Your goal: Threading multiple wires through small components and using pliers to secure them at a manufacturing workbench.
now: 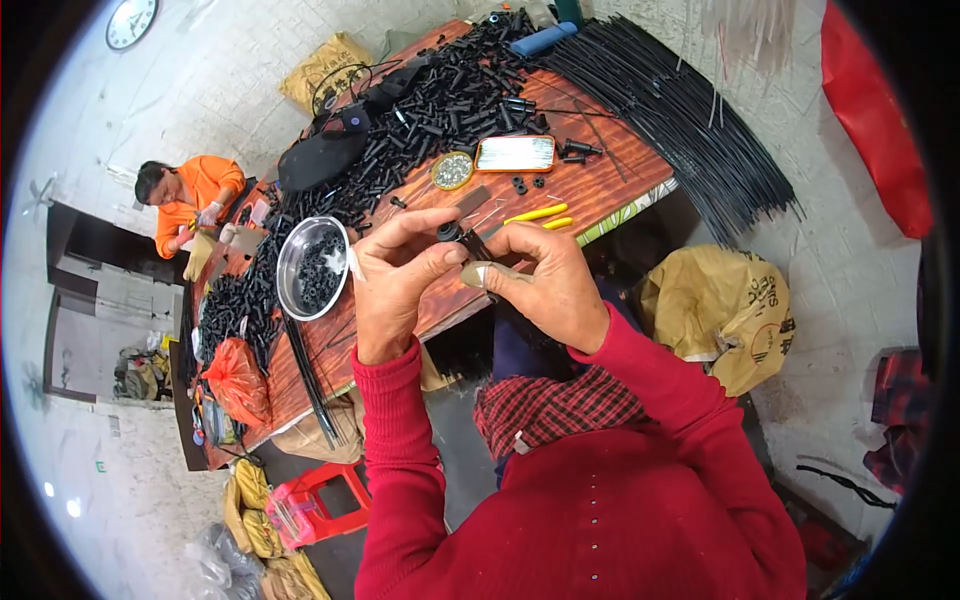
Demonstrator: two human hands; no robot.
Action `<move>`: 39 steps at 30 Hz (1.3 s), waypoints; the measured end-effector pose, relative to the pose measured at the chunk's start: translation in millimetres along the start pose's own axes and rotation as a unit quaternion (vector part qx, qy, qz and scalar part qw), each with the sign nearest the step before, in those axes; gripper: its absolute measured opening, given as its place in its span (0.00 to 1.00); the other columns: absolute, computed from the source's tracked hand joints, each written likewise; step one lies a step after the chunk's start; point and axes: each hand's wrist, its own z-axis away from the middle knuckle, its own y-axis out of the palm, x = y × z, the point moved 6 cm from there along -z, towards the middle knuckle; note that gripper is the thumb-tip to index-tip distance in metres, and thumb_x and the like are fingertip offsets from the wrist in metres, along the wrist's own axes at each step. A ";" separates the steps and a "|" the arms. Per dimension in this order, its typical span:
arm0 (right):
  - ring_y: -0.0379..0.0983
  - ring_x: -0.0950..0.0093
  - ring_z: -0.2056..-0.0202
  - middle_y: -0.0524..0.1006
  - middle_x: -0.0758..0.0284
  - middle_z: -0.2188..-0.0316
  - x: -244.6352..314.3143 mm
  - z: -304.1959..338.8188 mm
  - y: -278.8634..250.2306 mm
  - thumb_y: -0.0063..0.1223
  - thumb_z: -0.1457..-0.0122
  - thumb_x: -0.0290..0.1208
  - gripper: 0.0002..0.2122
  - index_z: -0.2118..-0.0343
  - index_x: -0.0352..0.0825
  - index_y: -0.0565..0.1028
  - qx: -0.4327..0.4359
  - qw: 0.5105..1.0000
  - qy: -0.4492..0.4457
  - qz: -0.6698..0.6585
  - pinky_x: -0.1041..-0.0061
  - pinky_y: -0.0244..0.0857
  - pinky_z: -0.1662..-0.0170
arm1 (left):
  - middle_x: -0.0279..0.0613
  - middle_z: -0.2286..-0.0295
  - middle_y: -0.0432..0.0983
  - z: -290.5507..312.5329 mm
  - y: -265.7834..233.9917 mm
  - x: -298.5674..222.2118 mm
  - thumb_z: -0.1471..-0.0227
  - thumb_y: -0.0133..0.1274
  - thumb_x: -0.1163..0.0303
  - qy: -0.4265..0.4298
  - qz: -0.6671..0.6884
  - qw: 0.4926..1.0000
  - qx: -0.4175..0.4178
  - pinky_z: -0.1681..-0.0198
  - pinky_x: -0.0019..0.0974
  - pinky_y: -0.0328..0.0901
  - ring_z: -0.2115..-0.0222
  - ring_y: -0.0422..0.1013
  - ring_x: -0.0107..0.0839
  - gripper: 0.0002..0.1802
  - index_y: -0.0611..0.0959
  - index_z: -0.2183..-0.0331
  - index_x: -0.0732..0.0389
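In front of me, over the table's near edge, both hands meet at a small black tubular fitting [474,243] with a round, ring-like end. My left hand [395,275] pinches the ringed end between thumb and fingertips. The body of the fitting is gripped by my right hand [550,285], whose thumb has a pale covering on it. My fingers partly hide the piece. Yellow-handled pliers [537,213] lie just beyond my right hand. Left of my left hand is a clear bowl [284,262] of small black rings.
On the wooden table [610,150] lie heaped black fittings [440,100], a bundle of long black rods [670,120], an orange-rimmed tray [515,153] and a round dish of small metal pieces [452,171]. A co-worker in orange [200,195] sits far left. A red stool [320,505] stands below.
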 end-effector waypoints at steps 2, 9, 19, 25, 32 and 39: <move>0.69 0.87 0.73 0.76 0.72 0.76 4.3 1.8 0.2 0.60 0.47 0.22 0.05 0.69 0.29 0.76 0.003 1.000 -0.008 0.006 0.83 0.65 0.70 | 0.38 0.71 0.80 -0.3 -1.5 3.9 0.58 0.63 0.83 -0.001 0.003 1.000 -0.006 0.65 0.24 0.70 0.71 0.74 0.22 0.19 0.82 0.59 0.68; 0.73 0.82 0.73 0.76 0.67 0.75 10.1 3.9 -2.4 0.59 0.47 0.21 0.05 0.69 0.28 0.75 -0.019 0.998 -0.043 0.051 0.80 0.68 0.69 | 0.38 0.71 0.79 -2.0 -14.3 17.3 0.60 0.64 0.84 0.014 0.048 0.999 -0.019 0.65 0.24 0.69 0.72 0.74 0.22 0.20 0.82 0.60 0.69; 0.74 0.80 0.76 0.78 0.64 0.78 -12.2 -15.0 -4.3 0.62 0.50 0.23 0.05 0.72 0.28 0.78 0.036 0.999 -0.009 0.026 0.78 0.66 0.72 | 0.42 0.70 0.81 -4.0 -17.8 19.7 0.62 0.65 0.83 0.015 0.047 0.998 -0.025 0.65 0.26 0.71 0.72 0.76 0.25 0.21 0.82 0.60 0.70; 0.74 0.82 0.77 0.79 0.64 0.79 -23.4 -18.4 -3.1 0.63 0.51 0.26 0.07 0.74 0.28 0.79 0.056 0.996 0.053 -0.035 0.77 0.66 0.73 | 0.50 0.62 0.80 -2.8 -18.1 21.0 0.55 0.64 0.75 0.030 0.030 0.999 0.023 0.55 0.34 0.70 0.62 0.77 0.35 0.25 0.78 0.54 0.71; 0.70 0.85 0.78 0.77 0.66 0.83 -2.8 -13.1 -6.2 0.65 0.52 0.25 0.07 0.76 0.26 0.78 0.003 0.993 0.009 0.120 0.79 0.64 0.75 | 0.48 0.57 0.77 9.8 -2.4 7.5 0.51 0.62 0.73 0.039 -0.057 0.997 -0.026 0.53 0.31 0.67 0.58 0.74 0.31 0.28 0.74 0.49 0.72; 0.76 0.63 0.77 0.78 0.60 0.80 7.8 -4.9 -3.8 0.65 0.55 0.35 0.09 0.77 0.34 0.80 -0.033 0.989 -0.002 0.143 0.65 0.67 0.72 | 0.41 0.62 0.78 16.8 4.0 -1.1 0.53 0.60 0.81 0.041 -0.030 0.996 -0.067 0.58 0.26 0.67 0.65 0.72 0.22 0.26 0.76 0.50 0.72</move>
